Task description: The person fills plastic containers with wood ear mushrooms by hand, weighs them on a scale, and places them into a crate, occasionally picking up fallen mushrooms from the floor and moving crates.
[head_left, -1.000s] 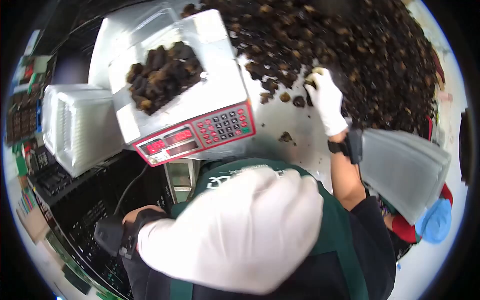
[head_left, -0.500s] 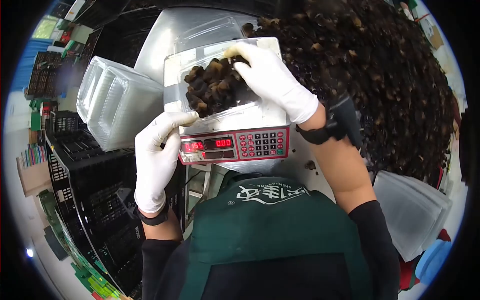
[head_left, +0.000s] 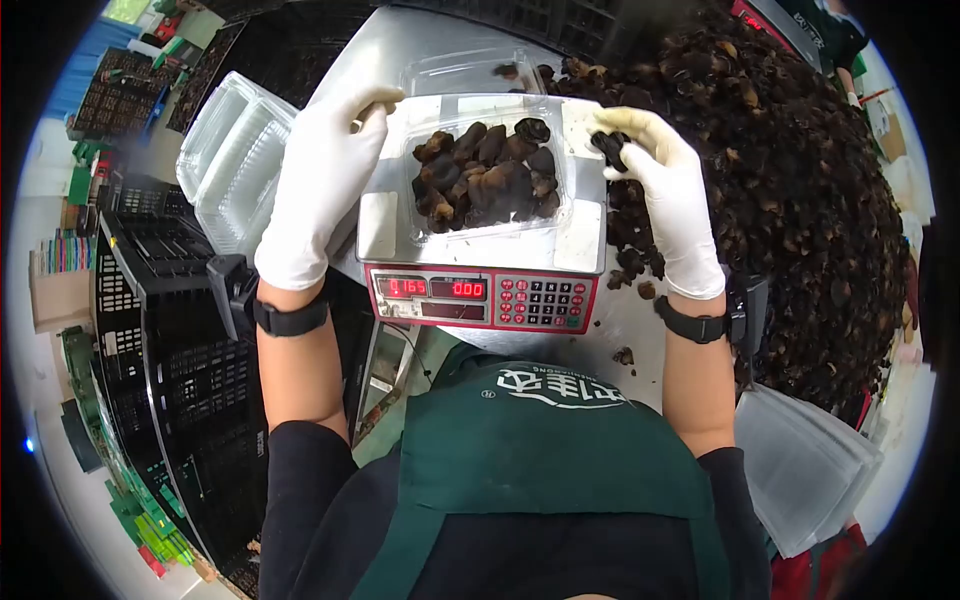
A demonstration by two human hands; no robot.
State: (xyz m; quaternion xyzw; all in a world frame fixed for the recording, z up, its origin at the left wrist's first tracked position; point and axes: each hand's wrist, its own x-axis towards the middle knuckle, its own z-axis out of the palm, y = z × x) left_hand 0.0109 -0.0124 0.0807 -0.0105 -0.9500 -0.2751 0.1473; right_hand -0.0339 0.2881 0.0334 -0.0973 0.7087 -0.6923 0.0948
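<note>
A clear plastic clamshell box (head_left: 408, 205) holding dark brown wood ear mushrooms (head_left: 485, 180) rests on the pan of a digital scale (head_left: 375, 245). Its clear lid (head_left: 440, 72) is folded back past the far edge. The scale's red display (head_left: 405, 287) appears to read 0.165. My gloved right hand (head_left: 665, 185) is closed on a dark wood ear piece (head_left: 610, 150) at the pan's right edge. At the upper left corner of the pan, my gloved left hand (head_left: 335, 160) has its thumb and curled fingers apart, with nothing visible in them.
A large heap of wood ear mushrooms (head_left: 770, 180) covers the right side of the metal table (head_left: 350, 60). Stacked clear boxes (head_left: 240, 165) stand at left, more clear plastic sheets or lids (head_left: 805, 465) at lower right. Black crates (head_left: 200, 370) fill the left.
My right hand has moved from the box to the right and now holds a piece. My left hand has risen from the scale's front corner to its far left. The display reading went up.
</note>
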